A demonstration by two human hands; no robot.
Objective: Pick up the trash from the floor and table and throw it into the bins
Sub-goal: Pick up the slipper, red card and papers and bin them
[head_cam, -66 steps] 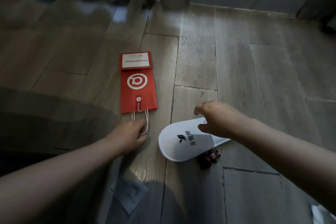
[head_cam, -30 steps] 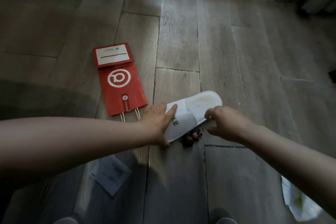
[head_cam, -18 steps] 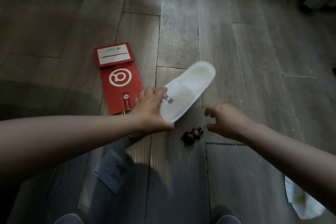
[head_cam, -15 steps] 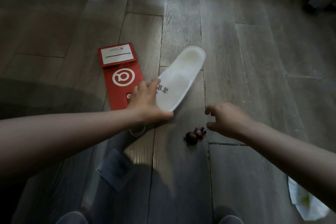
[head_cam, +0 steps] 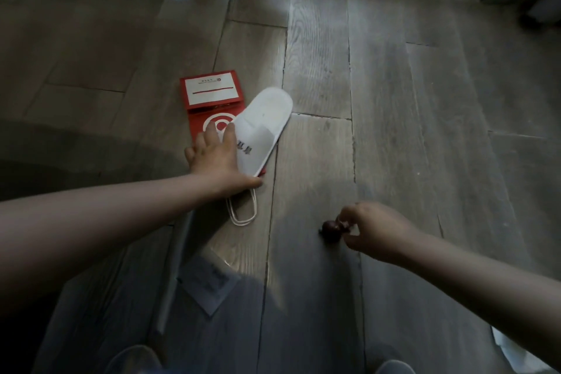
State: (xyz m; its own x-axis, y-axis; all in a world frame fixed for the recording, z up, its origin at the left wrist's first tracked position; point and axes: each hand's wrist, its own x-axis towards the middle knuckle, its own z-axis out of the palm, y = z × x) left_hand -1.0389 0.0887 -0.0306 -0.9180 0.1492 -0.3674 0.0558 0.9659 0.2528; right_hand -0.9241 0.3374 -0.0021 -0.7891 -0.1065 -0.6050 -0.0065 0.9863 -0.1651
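Right grip (head_cam: 376, 231) is low over the floor (head_cam: 394, 100), thumb and fingertips closed in a pinch on a small dark trinket (head_cam: 331, 228). The trinket looks to be resting on the boards, near the middle of the view and well apart from the other litter. Left grip (head_cam: 218, 158) lies flat, fingers spread and mostly straight, pressing the toe end of a white slipper (head_cam: 264, 118). Its thumb runs along the toe rim; cannot tell if it hooks under. Slipper lies across a flat red bag (head_cam: 209, 94), whose white cord handles (head_cam: 243, 212) stick out toward me just below that grip. Handling, my guess: trinket is hard, light, rounded and glossy, so likely to roll or squirt out of a loose pinch. I'd hold it at the narrower end where the fingers sit and lift straight. Slipper reads thin, soft, floppy, near weightless. A flat palm will only slide it, so I'd curl fingers into the open upper or pinch the sole edge. Bag is paper, light, flat on the floor, awkward to peel up by a side. The handles are the obvious hold, but the slipper on top would tip off. A grey paper scrap (head_cam: 209, 285) lies flat nearer my feet and needs a fingernail under a corner. No bins in view.
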